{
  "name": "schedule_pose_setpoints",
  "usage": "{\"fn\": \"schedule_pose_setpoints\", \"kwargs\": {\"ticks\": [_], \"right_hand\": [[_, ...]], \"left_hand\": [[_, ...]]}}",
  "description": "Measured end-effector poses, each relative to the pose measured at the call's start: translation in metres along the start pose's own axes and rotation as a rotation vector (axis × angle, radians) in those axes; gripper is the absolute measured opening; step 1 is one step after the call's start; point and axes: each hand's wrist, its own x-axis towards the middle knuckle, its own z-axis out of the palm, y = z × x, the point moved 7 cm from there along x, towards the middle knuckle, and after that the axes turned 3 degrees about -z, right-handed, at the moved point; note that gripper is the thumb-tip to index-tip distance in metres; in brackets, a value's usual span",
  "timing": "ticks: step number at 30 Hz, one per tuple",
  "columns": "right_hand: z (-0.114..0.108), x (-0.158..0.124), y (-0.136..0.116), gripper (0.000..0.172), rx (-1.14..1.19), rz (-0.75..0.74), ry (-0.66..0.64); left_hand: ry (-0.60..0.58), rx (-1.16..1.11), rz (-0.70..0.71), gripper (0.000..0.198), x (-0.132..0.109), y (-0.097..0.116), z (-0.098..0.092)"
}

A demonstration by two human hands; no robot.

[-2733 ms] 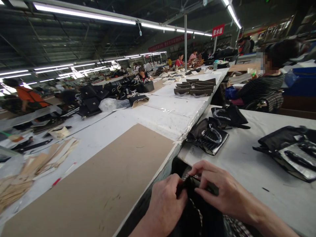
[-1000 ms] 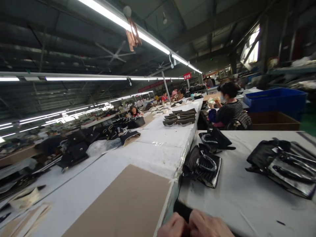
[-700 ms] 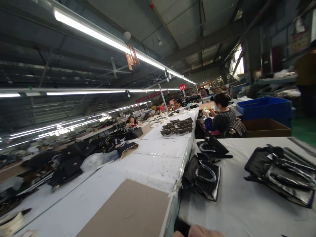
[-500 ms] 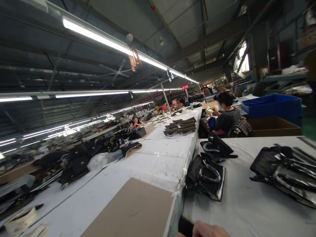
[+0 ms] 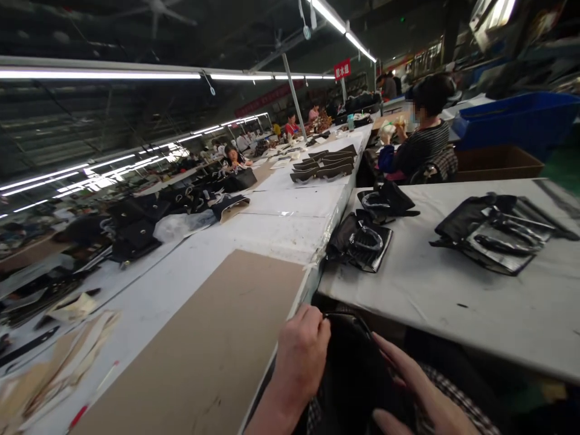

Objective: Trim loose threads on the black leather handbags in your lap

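Observation:
A black bag [image 5: 351,362] with a smooth, dark surface is low in the picture, at the gap between the two tables, above my lap. Closed at its upper left edge is my left hand [image 5: 302,350], knuckles up and fingers curled around the rim. On the other side, my right hand [image 5: 414,386] holds the bag, its fingers stretched along the right edge and its thumb nearer to me. The bag's lower part runs out of the picture, and the fingertips on it are partly hidden.
Left lies a long white table [image 5: 199,284] with a brown board [image 5: 203,350]. Black bags with plastic-wrapped handles [image 5: 362,238] lie on the right table [image 5: 408,290]. A seated co-worker [image 5: 423,142] is beyond it, near a blue bin [image 5: 512,124]. Dark curved pieces [image 5: 324,164] are stacked farther off.
My view has tilted downward. Both hands and the black bag now show, where only part of one hand and a dark edge were visible at the bottom.

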Motion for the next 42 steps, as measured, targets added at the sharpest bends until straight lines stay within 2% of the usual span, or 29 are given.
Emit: {"fn": "schedule_pose_setpoints", "kwargs": {"ticks": [3, 6, 8, 11, 13, 15, 19, 21, 24, 29, 36, 39, 42], "right_hand": [[-0.024, 0.0, 0.003, 0.052, -0.053, 0.075, -0.142], [-0.041, -0.002, 0.006, 0.05, -0.113, 0.112, -0.178], [-0.044, -0.006, 0.009, 0.052, -0.111, 0.133, -0.181], [-0.041, -0.011, 0.011, 0.051, -0.04, 0.158, -0.198], [-0.041, -0.013, 0.01, 0.049, 0.014, 0.164, -0.216], [-0.044, -0.014, 0.006, 0.047, 0.045, 0.174, -0.21], [-0.05, -0.016, 0.0, 0.045, 0.085, 0.205, -0.127], [-0.048, -0.017, -0.002, 0.047, 0.088, 0.185, -0.101], [-0.043, -0.02, -0.001, 0.056, 0.043, 0.15, -0.106], [-0.041, -0.023, 0.006, 0.05, -0.061, 0.145, -0.158], [-0.046, -0.023, 0.005, 0.046, -0.205, 0.065, -0.072], [-0.048, -0.024, -0.002, 0.044, -0.21, -0.02, -0.021], [-0.049, -0.027, -0.001, 0.043, -0.189, -0.031, -0.016]], "left_hand": [[-0.071, -0.055, -0.005, 0.027, 0.002, -0.002, 0.0], [-0.154, -0.156, 0.017, 0.017, 0.008, 0.002, -0.004], [-0.204, -0.274, 0.11, 0.021, 0.014, 0.014, -0.009], [-0.383, -0.419, 0.283, 0.034, 0.019, 0.039, -0.007], [-0.501, -0.418, 0.361, 0.028, 0.021, 0.053, 0.001], [-0.533, -0.374, 0.428, 0.018, 0.023, 0.063, 0.009], [-0.522, -0.313, 0.55, 0.001, 0.03, 0.077, 0.024], [-0.525, -0.323, 0.612, 0.009, 0.032, 0.081, 0.03], [-0.517, -0.385, 0.662, 0.01, 0.034, 0.084, 0.033], [-0.381, -0.429, 0.618, 0.01, 0.033, 0.081, 0.033], [-0.222, -0.46, 0.488, 0.011, 0.024, 0.072, 0.033], [-0.181, -0.482, 0.498, 0.012, 0.022, 0.072, 0.029], [-0.162, -0.51, 0.539, 0.012, 0.02, 0.073, 0.025]]}}
